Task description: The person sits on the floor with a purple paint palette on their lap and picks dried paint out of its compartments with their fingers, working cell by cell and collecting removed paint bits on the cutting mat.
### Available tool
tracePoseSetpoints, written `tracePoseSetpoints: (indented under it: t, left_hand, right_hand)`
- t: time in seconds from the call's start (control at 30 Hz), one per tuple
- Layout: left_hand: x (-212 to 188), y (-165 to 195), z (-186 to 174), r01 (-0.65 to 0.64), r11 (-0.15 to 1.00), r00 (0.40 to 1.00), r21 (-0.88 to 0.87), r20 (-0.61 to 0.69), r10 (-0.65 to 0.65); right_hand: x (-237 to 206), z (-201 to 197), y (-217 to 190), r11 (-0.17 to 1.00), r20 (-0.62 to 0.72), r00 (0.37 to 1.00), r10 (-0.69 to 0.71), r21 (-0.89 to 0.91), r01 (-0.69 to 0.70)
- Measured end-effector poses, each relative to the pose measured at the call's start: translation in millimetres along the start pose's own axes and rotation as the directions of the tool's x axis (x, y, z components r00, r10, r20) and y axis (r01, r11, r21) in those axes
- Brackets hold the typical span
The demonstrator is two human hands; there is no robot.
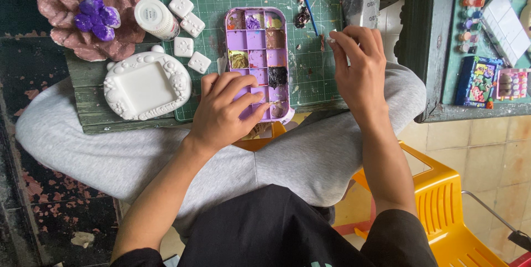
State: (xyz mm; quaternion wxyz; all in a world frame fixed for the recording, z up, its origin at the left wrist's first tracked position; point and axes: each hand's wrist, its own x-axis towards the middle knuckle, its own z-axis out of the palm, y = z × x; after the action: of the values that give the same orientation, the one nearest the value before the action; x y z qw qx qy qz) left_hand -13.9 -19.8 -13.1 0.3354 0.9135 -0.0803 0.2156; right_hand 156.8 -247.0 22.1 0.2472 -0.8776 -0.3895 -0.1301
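Left to right, on the counter (pixel 88 79): a pink clay flower (pixel 83 21) at the left edge, then a white plaster frame (pixel 146 87) overlapping the front left corner of the green cutting mat (pixel 310 62). My left hand (pixel 224 115), fingers curled, presses on the near end of the purple paint palette (pixel 257 40) at the mat's front edge. My right hand (pixel 359 68) pinches a small white piece (pixel 331 38) above the mat's right edge.
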Motion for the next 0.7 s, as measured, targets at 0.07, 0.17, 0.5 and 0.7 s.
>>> tracePoseSetpoints:
  t: [0.07, 0.17, 0.5, 0.7]
  left_hand:
    - [-1, 0, 0, 0.002, 1.000, 1.000, -0.001, -0.001, -0.002]
    - [-2, -1, 0, 0.009, 1.000, 1.000, 0.003, 0.001, -0.009]
    - [1, 2, -7, 0.025, 0.995, 0.990, -0.099, -0.137, -0.039]
    - [0, 14, -9, -0.012, 0.983, 0.991, -0.183, -0.134, -0.013]
  right_hand:
    - [-2, -2, -10, 0.998, -0.006, 1.000, 0.010, 0.057, -0.010]
    - [-9, -4, -24, 0.949, 0.058, 0.992, 0.113, 0.290, -0.125]
    - [-26, 5, -48, 0.392, 0.503, 0.855, 0.125, 0.767, -0.508]
    - [-35, 12, -58, 0.377, 0.563, 0.826, 0.029, 0.759, -0.531]
